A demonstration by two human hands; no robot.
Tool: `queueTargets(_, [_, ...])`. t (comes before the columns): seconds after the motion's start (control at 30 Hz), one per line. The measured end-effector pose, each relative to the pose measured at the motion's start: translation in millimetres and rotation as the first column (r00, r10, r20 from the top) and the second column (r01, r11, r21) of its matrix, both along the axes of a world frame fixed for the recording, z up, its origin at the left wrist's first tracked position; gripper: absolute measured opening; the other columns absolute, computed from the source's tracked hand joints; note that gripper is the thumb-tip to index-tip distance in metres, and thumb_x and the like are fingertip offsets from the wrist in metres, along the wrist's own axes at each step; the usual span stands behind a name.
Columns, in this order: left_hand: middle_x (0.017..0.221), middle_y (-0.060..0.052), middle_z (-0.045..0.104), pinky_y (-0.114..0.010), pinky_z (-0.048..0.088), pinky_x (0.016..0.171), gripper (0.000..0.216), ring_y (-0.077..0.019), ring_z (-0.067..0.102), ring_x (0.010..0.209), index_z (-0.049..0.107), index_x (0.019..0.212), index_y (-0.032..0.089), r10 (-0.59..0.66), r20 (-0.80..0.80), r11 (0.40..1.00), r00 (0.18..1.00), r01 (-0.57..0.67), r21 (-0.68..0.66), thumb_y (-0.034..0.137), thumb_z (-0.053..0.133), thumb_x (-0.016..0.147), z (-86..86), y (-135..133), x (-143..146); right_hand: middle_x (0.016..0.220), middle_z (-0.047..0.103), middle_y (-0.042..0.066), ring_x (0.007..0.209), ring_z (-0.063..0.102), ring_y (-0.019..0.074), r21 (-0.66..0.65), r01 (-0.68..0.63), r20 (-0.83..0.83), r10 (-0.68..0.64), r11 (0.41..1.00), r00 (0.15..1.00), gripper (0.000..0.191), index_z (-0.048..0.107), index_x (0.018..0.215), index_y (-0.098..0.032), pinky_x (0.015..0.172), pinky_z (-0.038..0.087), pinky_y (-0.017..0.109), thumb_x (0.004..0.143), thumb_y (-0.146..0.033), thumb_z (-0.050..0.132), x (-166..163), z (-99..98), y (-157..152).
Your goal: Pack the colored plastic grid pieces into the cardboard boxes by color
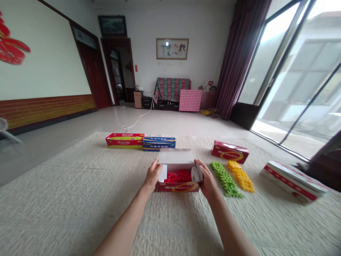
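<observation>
Directly in front of me an opened dark red cardboard box (178, 187) stands on the woven mat, its lid (177, 156) raised at the far side. Red plastic pieces (177, 176) lie inside, their exact shape partly hidden by the box walls. My left hand (153, 175) grips the left end, its thumb by a white side flap (163, 172). At the opposite end my right hand (207, 177) is closed around the edge, next to the folded right flap (195, 174).
Beyond the box stand a red-and-green box (125, 141) and a blue box (159, 144). On the right lie green plastic pieces (226, 179), yellow plastic pieces (241, 176), another dark red box (229, 152) and a white-and-red box (294, 182). A white cable (140, 116) crosses the floor.
</observation>
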State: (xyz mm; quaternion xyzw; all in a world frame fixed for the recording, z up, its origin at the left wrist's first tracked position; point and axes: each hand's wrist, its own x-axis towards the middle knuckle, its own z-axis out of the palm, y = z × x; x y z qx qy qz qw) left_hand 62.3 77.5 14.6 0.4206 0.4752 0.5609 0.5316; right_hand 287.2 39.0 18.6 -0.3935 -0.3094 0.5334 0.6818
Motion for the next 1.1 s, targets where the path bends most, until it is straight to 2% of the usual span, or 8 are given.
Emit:
queueTargets(0.17, [0.083, -0.003, 0.069, -0.020, 0.042, 0.051, 0.065, -0.0124, 0.059, 0.060, 0.053, 0.130, 0.013, -0.039, 0.019, 0.999, 0.999, 0.039, 0.017, 0.027, 0.068, 0.068, -0.6, -7.8, 4.4, 0.114, 0.066, -0.002, 0.074, 0.063, 0.0133, -0.012, 0.102, 0.096, -0.100, 0.995, 0.990, 0.056, 0.062, 0.114, -0.032, 0.055, 0.050, 0.022, 0.059, -0.029, 0.076, 1.5, -1.3, -11.2])
queueTargets(0.33, [0.077, 0.000, 0.068, -0.020, 0.041, 0.050, 0.067, -0.0111, 0.058, 0.055, 0.051, 0.130, 0.015, -0.127, 0.126, 0.990, 0.984, 0.118, 0.079, 0.026, 0.067, 0.065, 2.8, 2.9, 12.1, 0.098, 0.071, 0.001, 0.066, 0.061, 0.0158, 0.018, -0.008, 0.156, 0.005, 1.000, 0.988, 0.060, 0.061, 0.117, -0.026, 0.052, 0.047, 0.025, 0.058, -0.022, 0.069, 9.9, 2.3, 1.9])
queueTargets(0.47, [0.071, 0.002, 0.068, -0.020, 0.041, 0.048, 0.051, -0.0121, 0.060, 0.055, 0.062, 0.113, 0.017, -0.115, 0.168, 0.989, 0.979, 0.097, 0.113, 0.025, 0.069, 0.063, 0.8, 14.4, 18.6, 0.083, 0.071, -0.002, 0.056, 0.056, 0.0140, 0.092, 0.012, 0.193, -0.030, 0.996, 0.981, 0.049, 0.064, 0.108, -0.025, 0.048, 0.041, 0.024, 0.059, -0.021, 0.064, 14.4, -2.2, 21.3])
queueTargets(0.57, [0.072, 0.002, 0.070, -0.021, 0.043, 0.050, 0.035, -0.0124, 0.061, 0.055, 0.068, 0.095, 0.017, -0.112, 0.224, 0.991, 0.968, 0.093, 0.092, 0.026, 0.072, 0.062, -4.5, 20.2, 20.7, 0.076, 0.070, -0.002, 0.059, 0.059, 0.0176, 0.091, 0.045, 0.191, -0.062, 0.995, 0.980, 0.036, 0.067, 0.099, -0.025, 0.052, 0.044, 0.028, 0.064, -0.029, 0.064, 18.1, -9.8, 29.0])
queueTargets(0.67, [0.078, 0.000, 0.072, -0.021, 0.047, 0.057, 0.032, -0.0135, 0.065, 0.063, 0.068, 0.089, 0.017, -0.096, 0.290, 0.994, 0.952, 0.078, 0.072, 0.026, 0.075, 0.060, -8.4, 22.7, 22.0, 0.093, 0.072, 0.002, 0.081, 0.065, 0.0251, 0.105, 0.003, 0.155, -0.020, 0.994, 0.988, 0.035, 0.067, 0.096, -0.025, 0.069, 0.051, 0.037, 0.071, -0.048, 0.057, 22.2, -11.3, 28.8])
queueTargets(0.8, [0.084, -0.002, 0.074, -0.023, 0.050, 0.066, 0.029, -0.0146, 0.068, 0.072, 0.068, 0.084, 0.016, -0.076, 0.320, 0.996, 0.945, 0.054, 0.076, 0.027, 0.077, 0.059, -9.4, 23.1, 25.0, 0.114, 0.068, 0.003, 0.107, 0.060, 0.0292, 0.152, -0.089, 0.164, 0.063, 0.984, 0.984, 0.052, 0.068, 0.096, -0.027, 0.090, 0.047, 0.046, 0.079, -0.068, 0.041, 27.5, 2.2, 22.1])
queueTargets(0.93, [0.082, -0.002, 0.073, -0.024, 0.051, 0.066, 0.029, -0.0146, 0.067, 0.069, 0.067, 0.082, 0.016, -0.086, 0.313, 0.995, 0.946, 0.067, 0.073, 0.027, 0.078, 0.057, -9.1, 22.9, 27.3, 0.131, 0.059, 0.002, 0.116, 0.055, 0.0278, 0.183, -0.209, 0.381, 0.126, 0.961, 0.916, 0.036, 0.066, 0.102, -0.029, 0.094, 0.045, 0.043, 0.078, -0.055, 0.060, 33.9, 19.1, 12.9])
queueTargets(1.1, [0.083, -0.002, 0.073, -0.025, 0.051, 0.066, 0.032, -0.0152, 0.067, 0.069, 0.068, 0.086, 0.016, -0.113, 0.327, 0.993, 0.938, 0.093, 0.077, 0.030, 0.078, 0.059, -6.5, 19.7, 27.5, 0.144, 0.045, 0.004, 0.122, 0.050, 0.0287, 0.070, -0.296, 0.599, 0.197, 0.953, 0.776, 0.034, 0.066, 0.097, -0.026, 0.099, 0.044, 0.042, 0.069, -0.043, 0.075, 40.9, 23.5, 7.1])
